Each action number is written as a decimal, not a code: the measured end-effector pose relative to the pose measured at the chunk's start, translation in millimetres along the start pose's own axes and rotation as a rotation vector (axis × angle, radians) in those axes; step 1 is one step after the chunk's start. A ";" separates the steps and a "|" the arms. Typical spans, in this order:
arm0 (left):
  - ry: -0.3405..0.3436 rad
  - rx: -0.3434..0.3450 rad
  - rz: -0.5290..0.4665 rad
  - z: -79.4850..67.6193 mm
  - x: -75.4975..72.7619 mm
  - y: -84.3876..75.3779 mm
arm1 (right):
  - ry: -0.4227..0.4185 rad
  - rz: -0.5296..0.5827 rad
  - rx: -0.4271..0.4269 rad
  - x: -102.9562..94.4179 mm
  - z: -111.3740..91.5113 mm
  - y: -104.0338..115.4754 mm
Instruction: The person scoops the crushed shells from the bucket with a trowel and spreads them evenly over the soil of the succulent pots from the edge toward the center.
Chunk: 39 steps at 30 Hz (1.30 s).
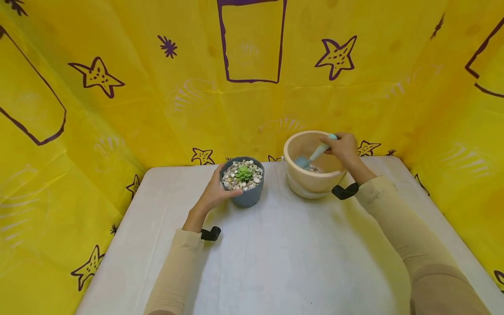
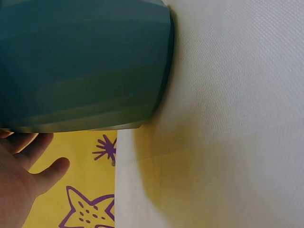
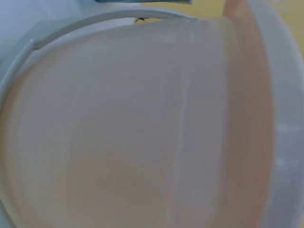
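In the head view my left hand (image 1: 217, 189) holds a grey-blue flowerpot (image 1: 249, 197) by its side, thumb across the front near the rim. Fingers (image 2: 35, 146) lie along the pot's faceted wall in the left wrist view. A small green succulent (image 1: 244, 173) sits among pale pebbles (image 1: 232, 178) at the top of the pot. My right hand (image 1: 344, 146) grips the handle of a light-blue shovel (image 1: 318, 152), whose blade reaches down into a cream bucket (image 1: 305, 186). Some pebbles (image 1: 313, 169) lie in the bucket by the blade. The right hand itself is hidden in the right wrist view.
Pot and bucket stand side by side toward the back of a white-covered table (image 1: 271, 258). The bucket's carrying handle (image 3: 109, 16) hangs down along its outside. Yellow patterned cloth (image 1: 252, 109) encloses the table at the back and both sides.
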<state>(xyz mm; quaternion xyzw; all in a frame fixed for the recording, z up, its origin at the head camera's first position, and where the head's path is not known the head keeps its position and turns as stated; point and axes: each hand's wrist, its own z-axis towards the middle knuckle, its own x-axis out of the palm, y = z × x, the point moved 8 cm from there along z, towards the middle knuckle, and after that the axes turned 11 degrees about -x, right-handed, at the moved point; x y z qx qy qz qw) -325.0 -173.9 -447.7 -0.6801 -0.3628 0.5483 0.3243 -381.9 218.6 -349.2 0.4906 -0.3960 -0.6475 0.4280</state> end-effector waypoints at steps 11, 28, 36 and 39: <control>-0.005 0.002 -0.013 0.5 -0.2 2.7 | 0.009 -0.411 -0.128 -22.0 -5.5 13.6; -0.027 0.012 0.066 -7.7 -9.4 0.5 | 0.145 -0.507 -0.278 -16.5 -21.2 17.7; -0.045 0.033 0.106 -10.4 -13.2 -1.5 | 0.155 -0.452 -0.289 -25.7 -28.1 13.0; -0.055 0.035 0.134 -11.7 -15.5 -0.8 | 0.162 -0.449 -0.305 -29.8 -32.9 9.6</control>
